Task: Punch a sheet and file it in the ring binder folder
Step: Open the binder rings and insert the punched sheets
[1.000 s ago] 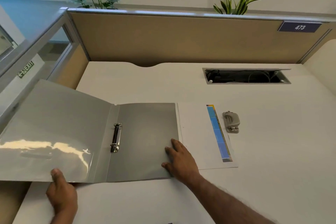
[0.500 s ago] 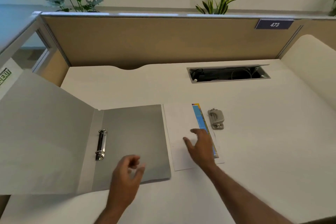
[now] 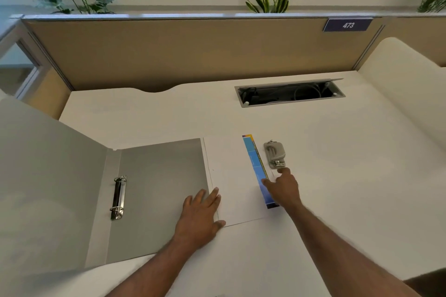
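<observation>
A grey ring binder [image 3: 156, 188] lies open on the white desk, its metal rings [image 3: 118, 198] on the spine and its left cover hanging past the desk's edge. To its right lies a white sheet [image 3: 231, 176] with a blue and yellow strip along its right side. A small grey hole punch [image 3: 274, 154] sits just beyond that strip. My left hand [image 3: 200, 214] rests flat with straight fingers across the binder's right edge and the sheet's left edge. My right hand [image 3: 282, 188] reaches over the sheet's right edge, one fingertip close under the punch, holding nothing.
A cable slot [image 3: 289, 93] opens in the desk behind the punch. A tan partition [image 3: 193, 53] with a "473" plate [image 3: 347, 24] closes the back, with plants above it. The desk curves up to the right.
My left hand left the binder's front cover and came to rest flat at the binder and sheet edge. My right hand moved right from the binder across the sheet toward the punch.
</observation>
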Available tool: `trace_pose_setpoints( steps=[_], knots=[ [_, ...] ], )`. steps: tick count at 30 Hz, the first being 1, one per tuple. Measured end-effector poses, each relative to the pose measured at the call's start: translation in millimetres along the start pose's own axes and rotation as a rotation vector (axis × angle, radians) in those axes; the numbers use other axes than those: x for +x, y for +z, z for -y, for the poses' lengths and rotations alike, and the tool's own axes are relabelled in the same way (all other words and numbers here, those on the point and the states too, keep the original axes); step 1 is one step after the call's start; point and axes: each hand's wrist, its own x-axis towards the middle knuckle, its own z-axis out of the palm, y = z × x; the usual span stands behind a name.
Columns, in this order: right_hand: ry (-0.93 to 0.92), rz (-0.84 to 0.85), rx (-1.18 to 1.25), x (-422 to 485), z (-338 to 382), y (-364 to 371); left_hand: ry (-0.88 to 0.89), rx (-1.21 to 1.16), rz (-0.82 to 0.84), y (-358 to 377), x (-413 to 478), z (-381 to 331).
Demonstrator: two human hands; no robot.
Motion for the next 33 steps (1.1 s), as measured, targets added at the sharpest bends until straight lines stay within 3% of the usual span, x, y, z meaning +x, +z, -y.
trace_pose_setpoints(
  steps=[10,17,20,23,28,33],
  knots=[
    [0.083,0.113,0.077,25,9,-3,-0.004,-0.048,-0.032,5,-2,3],
    [-0.078,0.227,0.053,23,15,-6,0.014,-0.035,-0.046,3,-1,4],
    [-0.170,0.190,0.061,17,16,-10,0.009,-0.023,-0.017,2,2,3],
    [-0.245,0.166,0.140,7,23,-21,0.002,-0.125,-0.171,-1,2,7],
    [-0.278,0.173,0.416,-8,37,-44,-0.185,-0.454,-0.633,-21,-13,56],
    [-0.288,0.279,0.563,-27,55,-35,-0.544,-0.497,-0.858,-35,-53,136]
  ],
)
